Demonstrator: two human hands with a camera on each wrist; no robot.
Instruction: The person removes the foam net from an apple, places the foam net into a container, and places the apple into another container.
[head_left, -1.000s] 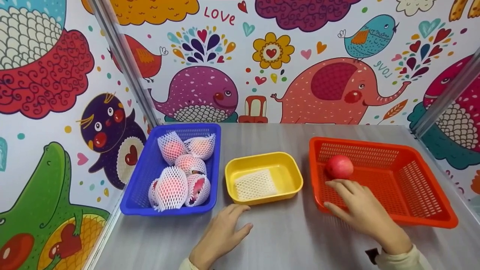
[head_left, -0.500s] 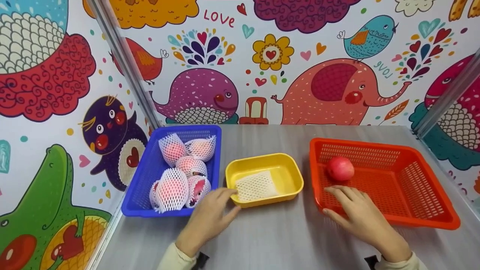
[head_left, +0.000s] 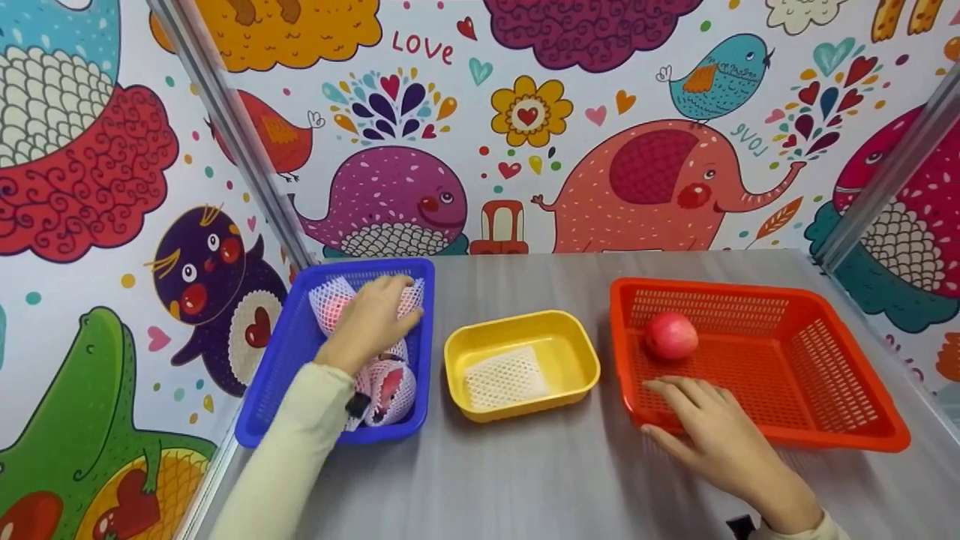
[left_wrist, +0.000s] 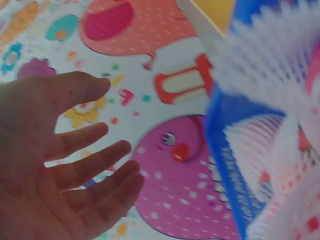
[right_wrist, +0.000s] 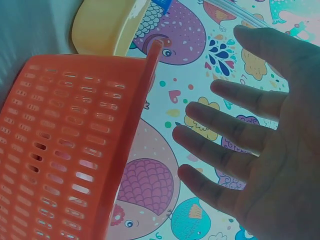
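netted apples (head_left: 390,379) lie under spread left hand (head_left: 371,319); right hand (head_left: 712,435) rests open, both hands empty.

Net-wrapped apples (head_left: 382,375) — seemingly five — in blue basket (head_left: 277,375).

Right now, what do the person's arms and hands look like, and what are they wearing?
Both hands are bare, no gloves or rings visible. The left hand extends from a long cream sleeve with a small black device at the wrist. The right hand shows a cream cuff and a black device too.
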